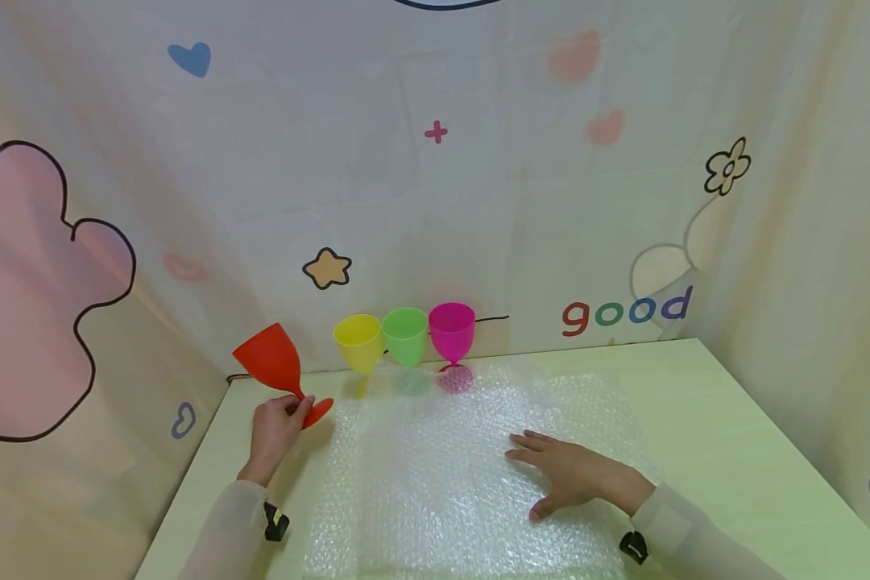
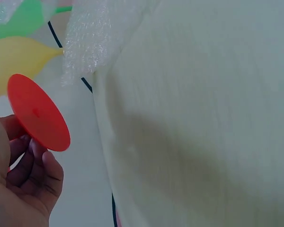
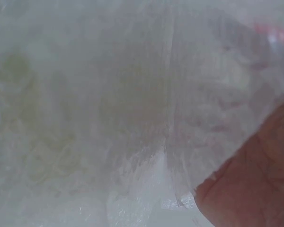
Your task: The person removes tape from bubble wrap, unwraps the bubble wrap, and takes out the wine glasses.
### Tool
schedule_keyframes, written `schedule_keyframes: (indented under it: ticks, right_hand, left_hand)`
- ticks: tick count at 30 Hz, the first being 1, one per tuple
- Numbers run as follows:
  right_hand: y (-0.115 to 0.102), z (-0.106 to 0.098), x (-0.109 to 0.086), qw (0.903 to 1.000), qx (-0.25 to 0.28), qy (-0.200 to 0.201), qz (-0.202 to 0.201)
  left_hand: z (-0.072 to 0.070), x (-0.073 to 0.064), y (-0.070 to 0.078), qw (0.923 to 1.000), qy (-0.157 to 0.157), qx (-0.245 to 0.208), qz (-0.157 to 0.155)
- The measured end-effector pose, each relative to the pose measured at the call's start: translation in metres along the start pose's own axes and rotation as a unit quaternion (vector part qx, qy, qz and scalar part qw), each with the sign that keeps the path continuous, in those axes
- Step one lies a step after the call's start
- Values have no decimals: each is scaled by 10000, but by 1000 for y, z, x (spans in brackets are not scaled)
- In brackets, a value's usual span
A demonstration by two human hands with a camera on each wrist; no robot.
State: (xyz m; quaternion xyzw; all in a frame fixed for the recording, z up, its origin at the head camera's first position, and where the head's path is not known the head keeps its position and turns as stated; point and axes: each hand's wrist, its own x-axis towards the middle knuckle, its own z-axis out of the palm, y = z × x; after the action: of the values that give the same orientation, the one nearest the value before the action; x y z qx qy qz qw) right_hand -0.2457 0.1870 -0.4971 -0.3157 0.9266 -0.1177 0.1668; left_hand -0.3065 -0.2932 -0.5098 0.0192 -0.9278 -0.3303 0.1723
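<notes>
My left hand (image 1: 274,435) pinches a red plastic goblet (image 1: 271,358) by its stem, near the foot. The goblet is tilted, its bowl leaning to the upper left. Seen from the left wrist, the round red foot (image 2: 38,113) faces the camera and the fingers curl behind it; the bowl is out of sight. Over a sheet of clear bubble wrap (image 1: 435,483) spreads my right hand (image 1: 569,471), fingers extended and thumb apart. In the right wrist view, cloudy wrap (image 3: 85,118) fills most of the picture, beside part of the palm (image 3: 251,184).
At the table's back edge stand a yellow goblet (image 1: 358,342), a green goblet (image 1: 404,337) and a magenta goblet (image 1: 453,330), side by side. The wrap's far edge covers their lower parts. Printed curtains (image 1: 435,209) enclose the pale table (image 1: 725,451) behind and at both sides.
</notes>
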Motion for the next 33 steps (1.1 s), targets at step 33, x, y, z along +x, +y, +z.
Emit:
schedule_keyframes:
  ticks: [33]
  right_hand:
    - [2, -1, 0, 9999, 87, 11, -115]
  left_hand:
    - [38, 24, -13, 9985, -156, 39, -526]
